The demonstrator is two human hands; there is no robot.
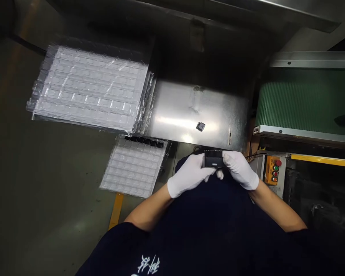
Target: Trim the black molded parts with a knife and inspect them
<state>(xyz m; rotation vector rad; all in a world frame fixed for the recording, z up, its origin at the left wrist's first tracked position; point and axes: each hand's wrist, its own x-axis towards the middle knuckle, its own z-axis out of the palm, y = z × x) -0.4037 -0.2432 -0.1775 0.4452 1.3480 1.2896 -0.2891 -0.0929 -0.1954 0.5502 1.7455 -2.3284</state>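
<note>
Between my two white-gloved hands, close to my body, is a small black plastic housing with slots along its top edge and a pale mark on its front. My left hand grips its left side, and my right hand closes on its right side with the thumb at the edge. Just past my hands, on the bare metal table, lies a small dark slotted part. To its right rests a thin pen-like metal tool.
A stack of clear plastic trays covers the table's left side. Lower down, another tray holds several black parts along its far row. At right stand a green conveyor belt and a yellow button box.
</note>
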